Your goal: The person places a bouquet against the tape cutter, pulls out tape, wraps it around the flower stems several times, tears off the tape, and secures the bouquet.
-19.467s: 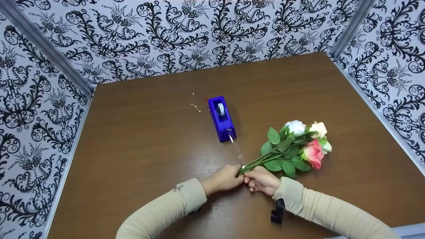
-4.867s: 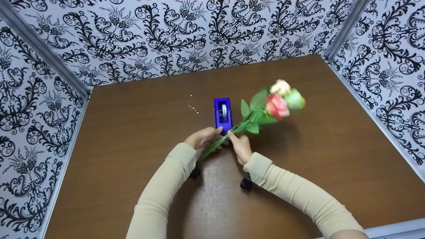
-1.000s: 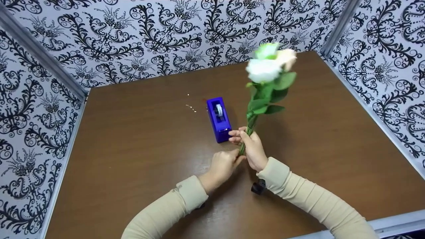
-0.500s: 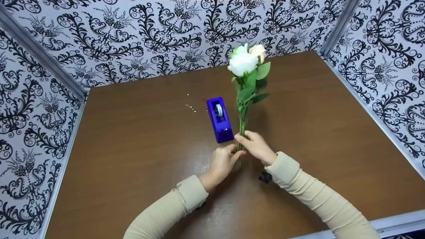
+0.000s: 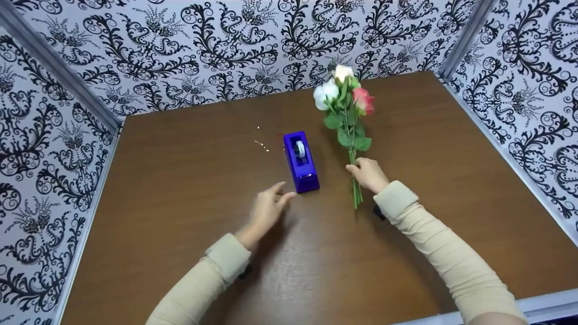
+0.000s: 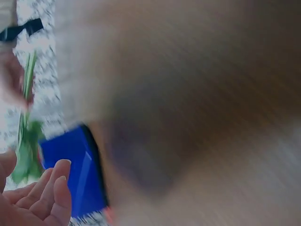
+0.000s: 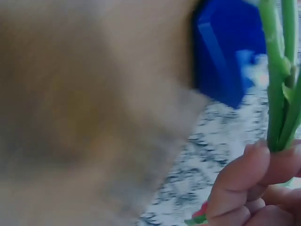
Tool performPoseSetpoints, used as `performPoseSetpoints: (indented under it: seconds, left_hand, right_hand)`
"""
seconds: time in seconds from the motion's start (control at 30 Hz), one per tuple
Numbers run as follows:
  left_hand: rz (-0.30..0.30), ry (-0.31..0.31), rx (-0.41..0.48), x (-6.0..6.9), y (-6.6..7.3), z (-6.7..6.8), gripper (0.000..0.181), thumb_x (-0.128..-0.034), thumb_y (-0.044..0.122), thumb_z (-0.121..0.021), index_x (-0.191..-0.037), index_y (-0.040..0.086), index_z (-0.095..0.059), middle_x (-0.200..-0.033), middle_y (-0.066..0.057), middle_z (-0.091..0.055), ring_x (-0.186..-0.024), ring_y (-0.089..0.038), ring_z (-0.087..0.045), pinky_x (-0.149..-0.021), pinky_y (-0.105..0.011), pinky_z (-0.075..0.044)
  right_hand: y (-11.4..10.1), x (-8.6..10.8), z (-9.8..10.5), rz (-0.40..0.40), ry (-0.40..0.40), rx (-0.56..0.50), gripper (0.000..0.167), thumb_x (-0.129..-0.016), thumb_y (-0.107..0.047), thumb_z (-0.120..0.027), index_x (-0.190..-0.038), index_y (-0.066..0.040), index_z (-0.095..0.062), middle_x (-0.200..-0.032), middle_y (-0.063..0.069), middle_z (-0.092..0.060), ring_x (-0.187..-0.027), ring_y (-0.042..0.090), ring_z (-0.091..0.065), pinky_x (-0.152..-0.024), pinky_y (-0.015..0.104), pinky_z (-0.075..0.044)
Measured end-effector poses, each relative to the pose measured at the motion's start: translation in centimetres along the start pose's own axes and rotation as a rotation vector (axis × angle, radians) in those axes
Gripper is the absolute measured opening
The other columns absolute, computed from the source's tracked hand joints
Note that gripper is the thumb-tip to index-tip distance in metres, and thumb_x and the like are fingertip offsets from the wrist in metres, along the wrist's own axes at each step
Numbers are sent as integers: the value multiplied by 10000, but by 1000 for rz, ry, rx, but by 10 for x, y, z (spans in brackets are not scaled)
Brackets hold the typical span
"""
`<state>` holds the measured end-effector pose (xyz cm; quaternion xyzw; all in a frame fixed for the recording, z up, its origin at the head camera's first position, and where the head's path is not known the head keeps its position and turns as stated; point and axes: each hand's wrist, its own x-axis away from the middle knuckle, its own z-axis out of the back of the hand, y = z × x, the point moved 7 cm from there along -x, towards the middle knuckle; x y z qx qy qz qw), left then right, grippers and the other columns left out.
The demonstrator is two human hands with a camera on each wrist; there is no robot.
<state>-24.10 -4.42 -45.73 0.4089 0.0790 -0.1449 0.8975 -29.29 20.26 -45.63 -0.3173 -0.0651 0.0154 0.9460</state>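
My right hand (image 5: 369, 175) pinches the green stems (image 5: 356, 196) of a small bouquet (image 5: 350, 113) with white, cream and coral-pink roses. Its heads point toward the back wall, and the stem ends stick out below the hand. In the right wrist view, thumb and fingers (image 7: 244, 174) close around several stems (image 7: 282, 94). My left hand (image 5: 266, 208) is apart from the bouquet, holding nothing, its fingers loosely bent near the front of a blue tape dispenser (image 5: 300, 162). The left wrist view shows these fingers (image 6: 51, 188) in front of the blue dispenser (image 6: 77, 165).
The dispenser, with its tape roll (image 5: 300, 149), stands on the brown wooden table (image 5: 189, 180) between the hands. Small pale scraps (image 5: 262, 145) lie to its left. Patterned walls (image 5: 235, 40) enclose the back and sides.
My left hand has let go of the stems and moved left. The right hand has carried the bouquet right and forward, turning it so the pink rose shows.
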Motion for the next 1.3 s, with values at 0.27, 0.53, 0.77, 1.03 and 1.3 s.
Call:
performPoseSetpoints:
  seconds: [0.27,0.53,0.77,1.03,1.3]
  left_hand:
    - [190,-30,-146,1,-47,30,439,-881,300,-598,-1210,11,-565,-975,-109,-680,-839,-284,-644,-746,-432,-496]
    - [233,-36,-167,5,-62,37,430,-890,301,-589,-1194,-2,-570,-974,-118,-680,-822,-269,-648,-722,-433,-496]
    - [245,-33,-188,6,-67,42,402,-894,282,-588,-1170,-10,-583,-958,-127,-679,-795,-275,-643,-701,-443,-488]
    - [267,7,-167,4,-74,51,485,-897,287,-584,-1274,-3,-485,-1181,-176,-574,-1072,-325,-548,-870,-458,-449]
    - [199,122,-335,-7,-85,84,643,-870,352,-602,-1344,-12,-364,-1381,-242,-333,-1259,-462,-275,-1013,-582,-238]
  right_hand:
    - [31,-29,-24,-69,-109,202,314,-934,-193,-501,-679,-10,-524,-663,107,-504,-618,253,-486,-628,373,-431]
    - [33,-32,-35,-135,-138,278,238,-911,-169,-552,-850,42,-644,-845,211,-634,-699,286,-587,-602,387,-460]
    - [26,-27,-34,-100,-124,322,234,-902,-174,-569,-868,49,-629,-913,247,-638,-815,386,-621,-672,480,-492]
    - [32,-23,-18,-102,-54,395,570,-889,-482,-514,-1037,67,-561,-982,297,-610,-870,454,-592,-722,544,-473]
    - [45,-37,27,222,136,390,573,-906,-429,-510,-1227,45,-488,-1169,303,-504,-1047,471,-484,-867,591,-382]
